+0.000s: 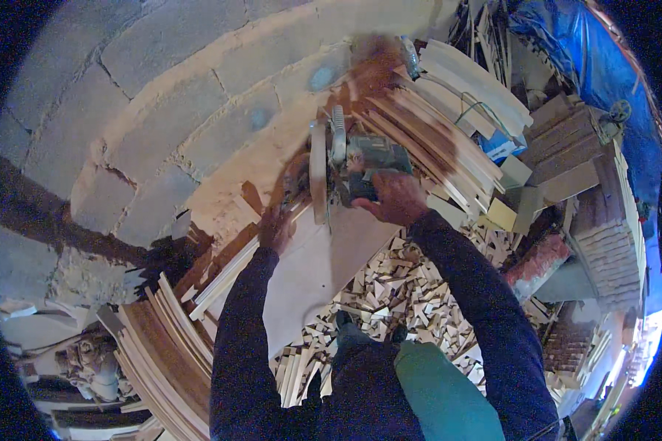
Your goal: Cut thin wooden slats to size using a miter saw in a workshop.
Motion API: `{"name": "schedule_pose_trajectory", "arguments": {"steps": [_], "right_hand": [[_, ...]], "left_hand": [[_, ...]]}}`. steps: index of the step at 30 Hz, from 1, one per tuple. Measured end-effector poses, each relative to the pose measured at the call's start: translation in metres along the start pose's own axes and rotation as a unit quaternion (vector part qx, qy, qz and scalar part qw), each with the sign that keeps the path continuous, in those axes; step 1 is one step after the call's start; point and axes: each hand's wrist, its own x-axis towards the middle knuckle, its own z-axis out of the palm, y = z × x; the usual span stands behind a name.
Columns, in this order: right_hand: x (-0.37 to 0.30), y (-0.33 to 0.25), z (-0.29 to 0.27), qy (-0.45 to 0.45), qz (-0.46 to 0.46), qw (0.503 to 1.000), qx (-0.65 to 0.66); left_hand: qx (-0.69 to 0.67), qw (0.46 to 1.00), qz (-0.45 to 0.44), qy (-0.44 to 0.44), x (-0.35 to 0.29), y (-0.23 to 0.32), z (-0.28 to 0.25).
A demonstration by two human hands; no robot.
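Observation:
A dark-bodied miter saw (379, 156) stands in front of me, its pale guard and blade edge (318, 173) upright at the left of the motor. My right hand (399, 198) is closed round the dark handle part of the saw, thumb on the near side. Left of the blade, my left hand (277, 229) grips a pale wooden strip (299, 212) lying along the saw; its fingertips are partly in shadow. A light board (305, 283) spreads below the saw, between my forearms.
Small wood offcuts (404, 287) cover the floor by my feet. Long strips (434, 147) are stacked right of the saw, others (162, 338) at lower left. A block wall (169, 117) rises at far left. Blue sheeting (574, 44) hangs at far right, above stacked boards (566, 147).

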Motion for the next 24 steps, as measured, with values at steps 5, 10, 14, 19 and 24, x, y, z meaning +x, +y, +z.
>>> {"name": "schedule_pose_trajectory", "arguments": {"steps": [5,10,14,19,24], "right_hand": [[0.035,0.020,-0.035,0.202,-0.170,0.964,-0.037],[0.069,0.043,-0.034,-0.009,-0.057,0.997,-0.043],[0.072,0.050,-0.051,0.076,-0.116,0.990,-0.024],[0.071,0.050,-0.065,0.072,-0.149,0.986,0.020],[0.090,0.034,-0.048,0.007,-0.112,0.993,0.025]], "left_hand": [[0.070,0.997,0.018,-0.035,0.002,0.006,0.006],[0.086,0.996,0.021,-0.003,-0.005,0.004,-0.007],[0.420,0.900,0.110,0.030,-0.011,0.051,0.007],[0.447,0.871,0.202,0.038,-0.020,0.084,0.009],[0.108,0.994,0.009,0.026,-0.026,0.043,-0.025]]}}
